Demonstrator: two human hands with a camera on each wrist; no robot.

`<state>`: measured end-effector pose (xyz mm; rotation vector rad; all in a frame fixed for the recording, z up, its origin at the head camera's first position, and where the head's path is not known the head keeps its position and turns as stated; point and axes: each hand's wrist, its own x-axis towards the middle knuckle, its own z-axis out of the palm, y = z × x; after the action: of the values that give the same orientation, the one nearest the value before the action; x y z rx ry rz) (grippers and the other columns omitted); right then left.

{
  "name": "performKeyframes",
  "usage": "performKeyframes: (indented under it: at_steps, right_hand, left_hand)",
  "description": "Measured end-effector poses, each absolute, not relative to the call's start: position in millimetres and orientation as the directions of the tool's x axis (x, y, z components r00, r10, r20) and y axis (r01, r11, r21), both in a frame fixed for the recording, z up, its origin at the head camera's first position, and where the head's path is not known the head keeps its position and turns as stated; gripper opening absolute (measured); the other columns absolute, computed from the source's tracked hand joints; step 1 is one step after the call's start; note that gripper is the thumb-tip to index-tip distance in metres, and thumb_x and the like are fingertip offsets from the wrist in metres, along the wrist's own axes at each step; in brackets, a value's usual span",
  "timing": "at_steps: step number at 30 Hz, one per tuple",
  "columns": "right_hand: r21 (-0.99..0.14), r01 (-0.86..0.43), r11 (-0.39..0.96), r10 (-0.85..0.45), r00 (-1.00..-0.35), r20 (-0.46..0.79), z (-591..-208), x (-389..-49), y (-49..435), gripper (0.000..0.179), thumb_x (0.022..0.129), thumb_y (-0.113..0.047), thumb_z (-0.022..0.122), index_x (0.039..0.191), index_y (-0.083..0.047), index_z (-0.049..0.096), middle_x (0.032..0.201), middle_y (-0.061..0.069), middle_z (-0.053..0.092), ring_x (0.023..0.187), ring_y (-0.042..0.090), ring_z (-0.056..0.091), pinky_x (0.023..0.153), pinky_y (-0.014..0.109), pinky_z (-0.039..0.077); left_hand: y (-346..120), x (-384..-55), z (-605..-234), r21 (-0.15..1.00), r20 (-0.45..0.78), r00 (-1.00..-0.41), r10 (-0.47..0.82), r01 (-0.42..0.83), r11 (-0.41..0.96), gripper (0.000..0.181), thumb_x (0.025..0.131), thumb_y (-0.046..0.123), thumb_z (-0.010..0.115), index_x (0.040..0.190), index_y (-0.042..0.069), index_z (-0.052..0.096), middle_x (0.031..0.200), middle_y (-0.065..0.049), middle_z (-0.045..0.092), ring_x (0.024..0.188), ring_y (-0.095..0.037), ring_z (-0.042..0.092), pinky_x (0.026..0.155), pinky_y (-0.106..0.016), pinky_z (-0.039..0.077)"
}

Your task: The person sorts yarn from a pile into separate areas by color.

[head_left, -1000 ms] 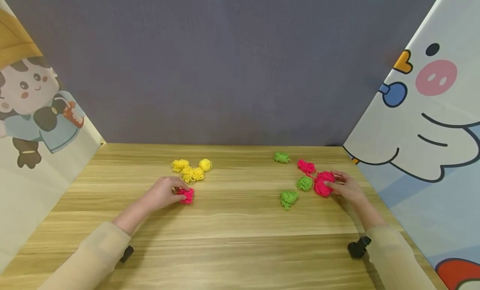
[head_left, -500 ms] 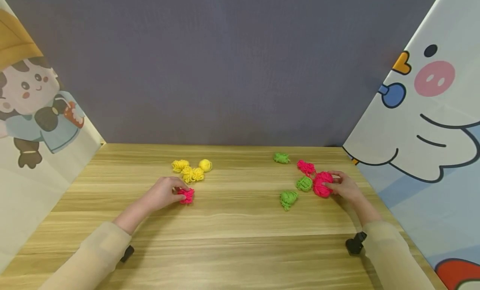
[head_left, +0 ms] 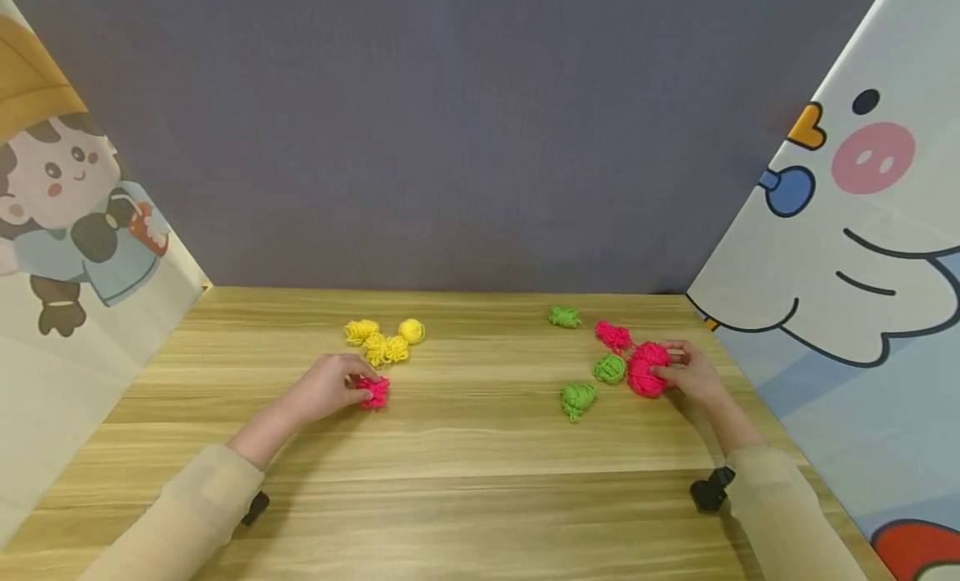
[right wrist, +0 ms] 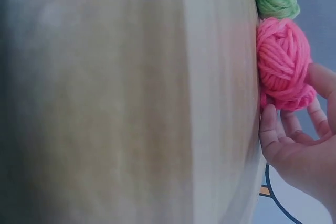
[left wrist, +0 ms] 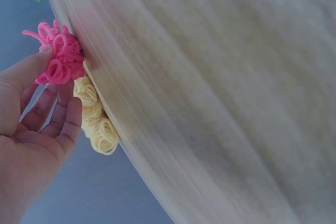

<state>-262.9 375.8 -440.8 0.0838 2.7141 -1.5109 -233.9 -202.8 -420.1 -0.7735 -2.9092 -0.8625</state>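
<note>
Left grip [head_left: 330, 387]: pinches loopy pink yarn bundle [left wrist: 64, 55] | right grip [head_left: 696, 378]: clasps larger, rounded pink ball [right wrist: 282, 59]

Left sleeve [head_left: 176, 514] is plain pale cream, softly creased, right sleeve [head_left: 783, 510] matches, and by their inner edges show a small black block [head_left: 257, 508] at left, a larger, angular black device [head_left: 707, 495] at right.

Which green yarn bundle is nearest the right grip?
The round green bundle, beside the pink ball that the right grip holds; the back green and front green lie farther left.
</note>
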Motion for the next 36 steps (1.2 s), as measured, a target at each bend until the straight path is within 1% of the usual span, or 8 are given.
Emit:
performKeyframes:
  at_steps: [6,11,17,26,33,36]
  right_hand:
    - [-0.856,0.056,0.514,0.036,-0.998,-0.043,-440,-261,375,0.059,0.089,-0.009,0.064,0.136,0.006,0.032,0.126,0.034,0.043,0.078,-0.004,0.052,0.066,0.022,0.054]
    - [-0.865,0.032,0.501,0.033,-0.999,-0.017,-440,-260,375,0.057,0.089,-0.006,0.063,0.134,0.008,0.032,0.125,0.034,0.043,0.079,-0.007,0.051,0.065,0.021,0.054]
    - [-0.876,0.023,0.482,0.032,-0.999,-0.009,-438,-259,377,0.057,0.088,-0.005,0.063,0.134,0.008,0.032,0.126,0.032,0.042,0.080,-0.007,0.050,0.064,0.023,0.054]
    - [-0.891,0.021,0.454,0.016,-1.000,-0.015,-424,-255,373,0.058,0.088,-0.007,0.063,0.134,0.009,0.031,0.121,0.023,0.043,0.083,-0.005,0.050,0.067,0.021,0.053]
    - [-0.898,-0.005,0.440,-0.025,-1.000,-0.007,-411,-254,372,0.057,0.090,-0.005,0.061,0.135,0.011,0.029,0.114,0.015,0.044,0.084,-0.004,0.052,0.067,0.021,0.054]
    - [-0.900,-0.006,0.436,-0.036,-0.999,-0.011,-404,-254,371,0.058,0.091,-0.007,0.061,0.135,0.011,0.029,0.114,0.014,0.044,0.084,-0.003,0.054,0.068,0.021,0.054]
  left_hand:
    - [-203,-234,-420,0.512,0.142,-0.879,0.454,0.458,0.727,0.020,0.076,0.007,0.077,0.095,0.009,0.073,0.093,-0.002,0.069,0.079,-0.012,0.060,0.070,-0.029,0.055]
    - [-202,-233,-420,0.511,0.149,-0.880,0.452,0.460,0.726,0.020,0.075,0.006,0.077,0.095,0.008,0.073,0.092,-0.002,0.069,0.079,-0.012,0.060,0.069,-0.029,0.055]
    - [-202,-234,-420,0.515,0.154,-0.874,0.462,0.470,0.717,0.019,0.075,0.006,0.077,0.095,0.007,0.073,0.091,-0.002,0.068,0.078,-0.012,0.060,0.069,-0.029,0.055]
    - [-203,-235,-422,0.517,0.149,-0.876,0.459,0.464,0.719,0.019,0.076,0.006,0.076,0.094,0.008,0.073,0.091,-0.001,0.068,0.078,-0.011,0.061,0.069,-0.027,0.054]
    - [-203,-236,-421,0.507,0.144,-0.878,0.456,0.461,0.728,0.019,0.077,0.006,0.076,0.095,0.008,0.073,0.095,-0.004,0.070,0.079,-0.013,0.062,0.067,-0.026,0.054]
    - [-202,-235,-420,0.506,0.141,-0.880,0.454,0.459,0.731,0.019,0.077,0.006,0.076,0.095,0.008,0.073,0.095,-0.005,0.070,0.080,-0.014,0.062,0.068,-0.028,0.054]
